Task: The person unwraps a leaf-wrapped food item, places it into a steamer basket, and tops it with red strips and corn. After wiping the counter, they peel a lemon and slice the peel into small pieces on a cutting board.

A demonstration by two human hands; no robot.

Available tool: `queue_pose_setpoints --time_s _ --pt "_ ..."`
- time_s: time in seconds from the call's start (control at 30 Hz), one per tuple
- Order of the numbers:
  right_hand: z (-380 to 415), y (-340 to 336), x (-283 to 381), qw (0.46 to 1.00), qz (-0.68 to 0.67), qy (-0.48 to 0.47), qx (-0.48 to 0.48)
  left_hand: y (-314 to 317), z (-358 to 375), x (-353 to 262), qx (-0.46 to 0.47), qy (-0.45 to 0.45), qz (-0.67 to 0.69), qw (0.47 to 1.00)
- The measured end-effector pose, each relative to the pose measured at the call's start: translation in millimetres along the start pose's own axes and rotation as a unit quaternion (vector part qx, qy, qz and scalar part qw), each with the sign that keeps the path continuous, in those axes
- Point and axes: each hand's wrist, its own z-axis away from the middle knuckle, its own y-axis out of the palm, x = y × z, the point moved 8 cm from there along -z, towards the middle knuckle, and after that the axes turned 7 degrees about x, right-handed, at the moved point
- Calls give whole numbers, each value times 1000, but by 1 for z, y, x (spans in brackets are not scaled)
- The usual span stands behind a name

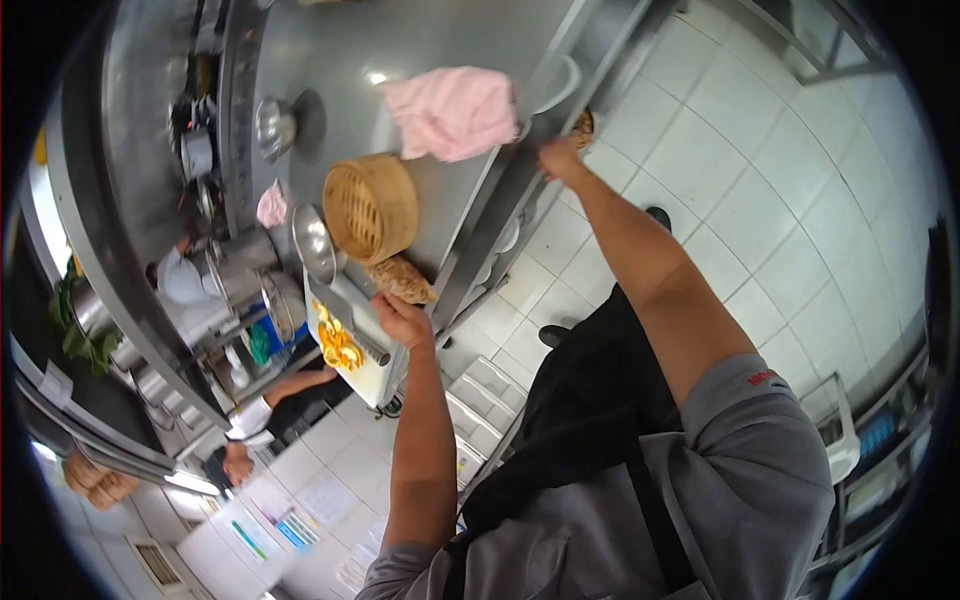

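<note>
My left hand (pixel 403 322) is closed round the end of a brown, mottled packet-like thing (pixel 402 280) at the counter's edge, right beside a round bamboo steamer (pixel 385 190). Stretched out to the far side, my right hand (pixel 560 160) is closed at the counter's edge, next to another brown, mottled thing (pixel 583 130). I cannot tell whether its fingers grip that thing. A crumpled pink cloth (pixel 455 112) lies on the steel counter (pixel 340 60) near my right hand. Near my left hand, a white cutting board (pixel 377 378) bears orange pieces (pixel 338 342) and a knife (pixel 372 347).
A steel bowl (pixel 315 245) leans close to the steamer, with a smaller steel bowl (pixel 275 128) and a small pink cloth (pixel 271 204) farther off. White bowls (pixel 510 236) sit on the shelf under the counter. Another person's arm (pixel 298 385) shows beyond the board. White tiles (pixel 700 130) cover the floor.
</note>
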Motion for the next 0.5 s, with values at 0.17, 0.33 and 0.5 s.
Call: queue_pose_setpoints --time_s 0.17,0.33,0.5 --pt "-42 19 53 874 287 -380 -100 2 1 -6 -16 -35 -44 998" --pt "-77 62 73 849 296 -432 -67 4 3 -6 -17 -38 -50 998" --pt "-34 65 83 824 295 -479 -74 -1 3 -14 -41 -5 -47 998"
